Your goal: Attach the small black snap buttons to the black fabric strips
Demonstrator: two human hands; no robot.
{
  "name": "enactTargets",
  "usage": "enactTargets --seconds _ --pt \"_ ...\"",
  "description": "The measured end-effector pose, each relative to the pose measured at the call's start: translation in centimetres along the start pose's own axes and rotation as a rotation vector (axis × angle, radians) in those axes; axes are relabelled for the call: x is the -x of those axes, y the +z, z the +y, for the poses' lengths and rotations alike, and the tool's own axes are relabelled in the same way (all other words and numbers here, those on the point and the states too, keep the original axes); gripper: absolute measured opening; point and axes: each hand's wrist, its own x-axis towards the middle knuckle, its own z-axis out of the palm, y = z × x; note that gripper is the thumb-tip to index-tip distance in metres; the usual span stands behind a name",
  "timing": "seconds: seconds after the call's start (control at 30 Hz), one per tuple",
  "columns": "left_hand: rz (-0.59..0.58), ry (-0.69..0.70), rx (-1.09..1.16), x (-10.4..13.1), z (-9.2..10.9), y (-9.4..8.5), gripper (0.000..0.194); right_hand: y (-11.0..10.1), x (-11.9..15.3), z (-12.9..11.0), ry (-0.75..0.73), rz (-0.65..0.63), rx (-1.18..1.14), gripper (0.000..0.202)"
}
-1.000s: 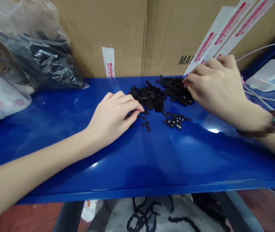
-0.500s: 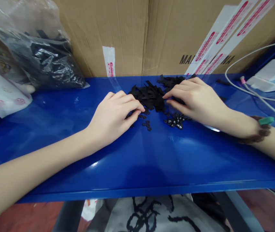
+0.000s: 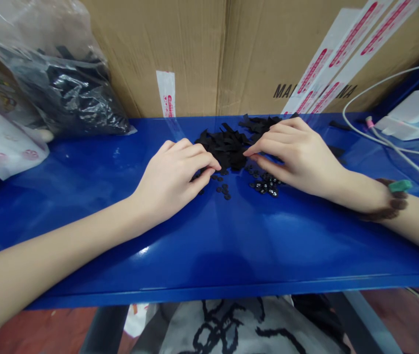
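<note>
Fingers curled and thumb against forefinger, my left hand (image 3: 174, 179) rests at the left of some small black discs (image 3: 224, 189). Whatever is in its pinch is too small or hidden. Beyond the fingertips lies a pile of short black fabric strips (image 3: 224, 142). My right hand (image 3: 293, 152) reaches to the right edge of that pile, thumb and forefinger tips drawn together there. I cannot make out a piece between them. Under this hand sits a cluster of shiny black buttons (image 3: 266, 186) with pale marks. More black strips (image 3: 259, 125) lie behind it.
A tall cardboard box (image 3: 190, 54) stands along the back of the blue table (image 3: 216, 246). At the left are a clear plastic bag (image 3: 80, 93) of black pieces and a white printed bag (image 3: 6, 137). A white cable (image 3: 352, 123) and a white device (image 3: 415, 113) lie at the right.
My right hand has shifted slightly left and down, its fingertips moving in over the fabric pile's edge. My left hand has stayed in place.
</note>
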Motion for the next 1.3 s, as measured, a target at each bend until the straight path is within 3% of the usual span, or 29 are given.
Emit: enactTargets --seconds 0.37,0.67,0.87,0.97,1.3 --pt "-0.004 -0.047 0.114 -0.1 -0.2 0.2 0.01 -1.8 -0.4 -2.5 -0.218 0.096 0.055 0.019" --pt "-0.085 -0.039 0.148 0.0 -0.2 0.5 0.013 -1.1 -0.2 0.1 0.047 -0.146 0.13 0.027" --pt "-0.069 -0.084 0.109 0.0 -0.5 0.6 0.021 -1.1 0.0 0.7 0.048 -0.21 0.088 0.027" --pt "-0.116 -0.132 0.058 -0.1 -1.0 0.7 0.025 -0.8 0.1 0.7 0.023 -0.234 0.064 0.028" --pt "-0.154 -0.144 0.082 -0.4 -1.4 0.7 0.018 0.1 0.4 0.8 0.031 -0.207 -0.007 0.025"
